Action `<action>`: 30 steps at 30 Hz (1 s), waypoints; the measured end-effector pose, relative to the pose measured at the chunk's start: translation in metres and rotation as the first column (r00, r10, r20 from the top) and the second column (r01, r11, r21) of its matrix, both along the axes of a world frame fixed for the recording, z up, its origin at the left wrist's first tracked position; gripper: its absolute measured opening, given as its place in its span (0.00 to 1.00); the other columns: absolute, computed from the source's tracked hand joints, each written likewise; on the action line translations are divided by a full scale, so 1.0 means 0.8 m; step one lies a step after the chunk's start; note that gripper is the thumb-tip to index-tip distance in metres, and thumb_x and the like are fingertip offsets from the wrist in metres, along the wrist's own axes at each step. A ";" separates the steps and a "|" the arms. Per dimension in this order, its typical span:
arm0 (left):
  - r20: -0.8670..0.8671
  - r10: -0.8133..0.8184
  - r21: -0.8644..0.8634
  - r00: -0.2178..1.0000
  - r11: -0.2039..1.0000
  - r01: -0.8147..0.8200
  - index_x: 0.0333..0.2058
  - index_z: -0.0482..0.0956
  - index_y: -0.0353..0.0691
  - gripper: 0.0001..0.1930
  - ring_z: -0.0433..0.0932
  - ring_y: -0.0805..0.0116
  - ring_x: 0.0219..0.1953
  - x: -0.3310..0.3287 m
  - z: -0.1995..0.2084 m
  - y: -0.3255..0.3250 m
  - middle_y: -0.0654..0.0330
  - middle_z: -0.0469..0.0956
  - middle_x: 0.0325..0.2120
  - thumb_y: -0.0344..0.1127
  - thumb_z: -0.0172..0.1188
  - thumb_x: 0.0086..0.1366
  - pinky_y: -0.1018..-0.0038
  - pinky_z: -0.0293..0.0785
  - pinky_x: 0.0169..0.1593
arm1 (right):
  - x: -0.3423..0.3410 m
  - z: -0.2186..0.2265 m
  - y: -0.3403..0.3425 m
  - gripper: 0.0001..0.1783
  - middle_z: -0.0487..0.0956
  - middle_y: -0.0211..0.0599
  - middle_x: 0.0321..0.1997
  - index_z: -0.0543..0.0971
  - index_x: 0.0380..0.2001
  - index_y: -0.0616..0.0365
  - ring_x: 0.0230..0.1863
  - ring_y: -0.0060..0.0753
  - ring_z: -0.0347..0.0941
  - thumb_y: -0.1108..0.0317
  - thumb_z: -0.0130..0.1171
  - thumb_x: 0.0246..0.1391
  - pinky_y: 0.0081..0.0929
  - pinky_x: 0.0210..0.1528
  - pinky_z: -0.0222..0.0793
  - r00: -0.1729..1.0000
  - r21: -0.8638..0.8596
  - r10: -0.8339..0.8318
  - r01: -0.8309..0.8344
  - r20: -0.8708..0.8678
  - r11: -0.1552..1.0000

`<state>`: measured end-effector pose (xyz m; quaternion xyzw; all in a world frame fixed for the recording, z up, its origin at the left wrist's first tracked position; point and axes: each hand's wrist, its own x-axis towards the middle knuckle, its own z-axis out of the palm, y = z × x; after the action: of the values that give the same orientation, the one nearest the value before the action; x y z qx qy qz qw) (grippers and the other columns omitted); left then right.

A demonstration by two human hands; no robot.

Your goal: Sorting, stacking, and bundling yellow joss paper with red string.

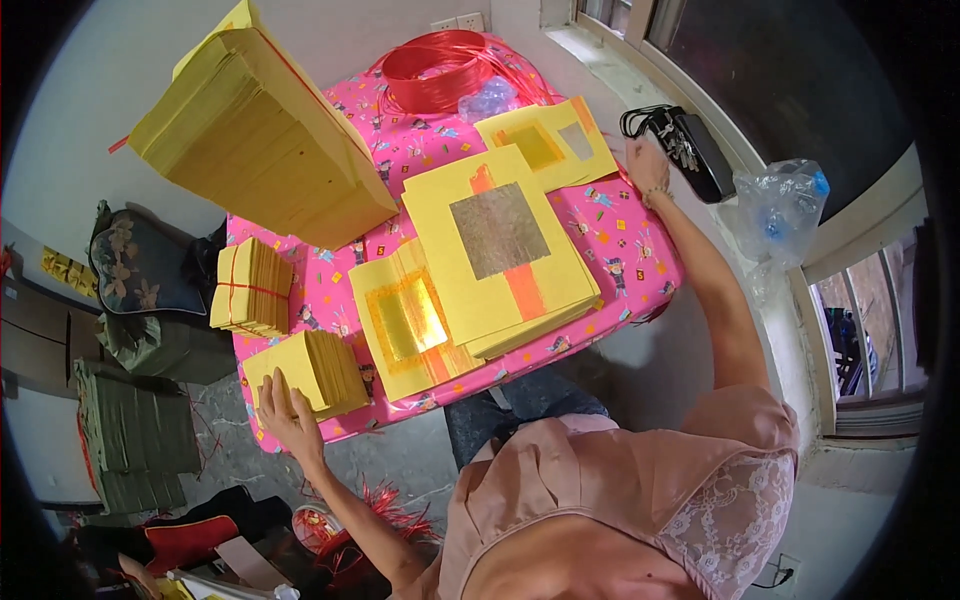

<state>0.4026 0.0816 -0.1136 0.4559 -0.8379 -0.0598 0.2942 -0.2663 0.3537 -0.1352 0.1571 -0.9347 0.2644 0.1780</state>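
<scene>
My left hand (pixel 290 410) lies with its fingers spread on a short stack of yellow paper (pixel 335 375) at the table's near left corner. My right hand (pixel 647 168), with a bracelet at the wrist, is closed at the table's far right edge. What it holds, if anything, is hidden. It is beside some keys (pixel 682 150) and a black case (pixel 708 165). In front of me lies a pile of yellow paper sheets (pixel 550 250) with a silver square and orange streak on top. Yellow sheets with gold squares (pixel 408 320) lie to its left.
A tall block of yellow paper (pixel 270 140) stands at the back left, near a string-tied bundle (pixel 250 290). A red strapping coil (pixel 435 72) sits at the back of the pink patterned table (pixel 640 250). A clear plastic bag (pixel 785 210) rests on the right sill.
</scene>
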 end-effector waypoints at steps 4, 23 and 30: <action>-0.007 -0.014 -0.006 1.000 1.000 0.014 0.61 0.71 0.45 0.22 0.60 0.46 0.64 -0.001 0.001 -0.002 0.47 0.66 0.61 0.43 0.48 0.70 0.52 0.52 0.65 | 0.029 0.109 -0.029 0.21 0.82 0.47 0.30 0.80 0.28 0.59 0.34 0.51 0.79 0.49 0.56 0.56 0.40 0.36 0.70 0.983 -0.375 0.070 -0.129 -0.167 0.918; -0.011 -0.071 -0.057 0.997 0.996 0.071 0.57 0.75 0.40 0.22 0.66 0.44 0.59 -0.002 0.015 -0.006 0.43 0.71 0.55 0.43 0.54 0.68 0.55 0.59 0.63 | 0.587 0.350 -0.348 0.10 0.82 0.31 0.22 0.81 0.35 0.61 0.26 0.19 0.77 0.64 0.59 0.56 0.22 0.34 0.72 -0.001 -0.634 0.883 -0.696 -0.468 -0.337; 0.031 -0.210 -0.253 0.977 0.944 0.211 0.60 0.68 0.37 0.27 0.69 0.51 0.59 0.027 -0.027 -0.031 0.48 0.71 0.57 0.41 0.59 0.65 0.61 0.66 0.58 | 0.758 0.196 -0.365 0.14 0.82 0.33 0.28 0.83 0.33 0.63 0.31 0.20 0.75 0.62 0.66 0.50 0.23 0.33 0.70 -0.340 -0.876 0.930 -0.481 0.144 -0.040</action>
<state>0.4245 0.0564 -0.1354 0.3224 -0.8831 0.0180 0.3405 0.3399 0.0621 0.0215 0.5508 -0.3961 0.5591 -0.4765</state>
